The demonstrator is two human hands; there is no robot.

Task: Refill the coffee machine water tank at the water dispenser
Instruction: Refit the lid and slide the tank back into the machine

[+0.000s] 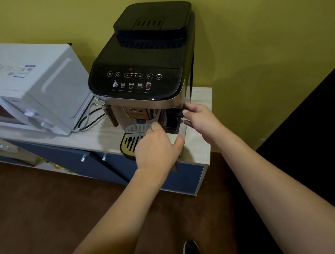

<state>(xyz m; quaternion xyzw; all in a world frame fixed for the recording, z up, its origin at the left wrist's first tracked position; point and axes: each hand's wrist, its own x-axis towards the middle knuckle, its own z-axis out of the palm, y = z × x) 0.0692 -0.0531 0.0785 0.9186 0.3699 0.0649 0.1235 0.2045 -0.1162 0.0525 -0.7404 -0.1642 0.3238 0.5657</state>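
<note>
1. The right hand (pixel 198 117) is curled at the front right corner of the black-and-champagne coffee machine (pixel 144 69), apparently gripping the clear plastic water tank (pixel 183 137); the left hand (pixel 157 147) is loosely open against the tank's lower front.
2. The tank is seated in the machine on the pale wooden counter (pixel 201 144).
3. Rigid, smooth plastic is expected (heavy once filled); two-handed support is advised.
4. A "De'Longhi" badge is just legible; "x2" is read on the panel.

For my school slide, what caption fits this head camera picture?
Both hands, left and right, reach the coffee machine's front right corner beside a microwave.
</note>
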